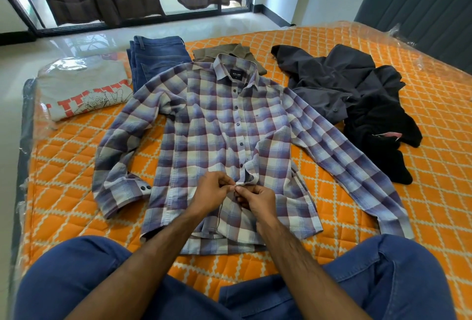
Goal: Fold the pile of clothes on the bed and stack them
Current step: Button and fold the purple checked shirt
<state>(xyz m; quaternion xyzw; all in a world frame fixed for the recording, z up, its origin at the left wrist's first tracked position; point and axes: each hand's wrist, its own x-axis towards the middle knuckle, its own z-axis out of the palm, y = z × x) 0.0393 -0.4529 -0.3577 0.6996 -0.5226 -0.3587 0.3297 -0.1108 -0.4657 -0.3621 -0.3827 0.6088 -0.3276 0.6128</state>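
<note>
Blue-trousered knees [76,276] fill the bottom of the view, spread to either side on the orange quilted bed [76,166], with both bare forearms reaching forward between them. Just beyond, the plaid shirt [204,125] lies flat and face up across the middle of the mattress, collar pointing away, both sleeves spread outward, most of its dark buttons fastened down the front. Both hands meet at the lower part of the button placket: the left hand [210,190] pinches the fabric edge between thumb and curled fingers, and the right hand [258,201] pinches the facing edge right against it, so the fingertips of the two touch over the cloth. Farther back on the left sits a folded grey T-shirt [81,89] with red print, inside clear plastic. Beside it lie folded blue jeans [155,56], partly under the shirt's shoulder. An olive garment [224,52] peeks out behind the collar. To the right a crumpled dark grey shirt [329,79] and a black garment [380,128] are heaped together, unfolded, touching the plaid sleeve
</note>
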